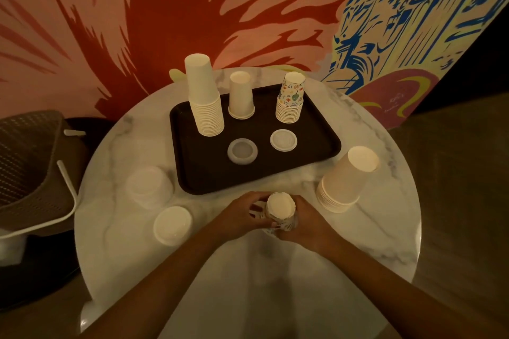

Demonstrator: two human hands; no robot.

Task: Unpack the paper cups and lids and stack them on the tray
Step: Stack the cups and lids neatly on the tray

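The near part of the round desk (248,283) lies bare between the two forearms, down to its rim at the bottom of the frame. At low centre both hands close round the held cups (281,210), a small patterned stack turned bottom up. The left hand (242,212) curls round it from the left and the right hand (309,224) from the right, so each grip is clamped on the stack. Whether its rim touches the desk cannot be told.

A narrow strip of bare marble separates the hands from the near edge of the tray (192,173). Left of the hands a lid stack (172,224) stands near the desk's left rim, with a blurred lid stack (148,186) just beyond it. To the right the peach cups (344,181), bottom up, stand close to the right rim, just beside the tray's near right corner.

The dark tray fills the centre of the frame, and its near left part is bare. It carries two flat lids, well apart: a clear lid (242,151) and a white lid (283,140). Behind them stand three upturned stacks with gaps between: tall white cups (205,96), short white cups (241,96) and patterned cups (290,99).

That makes five cup stacks: three on the tray, one on the desk, one in hand.

A chair (30,162) stands beside the desk at the left edge of the frame, and a painted wall (165,8) rises behind.
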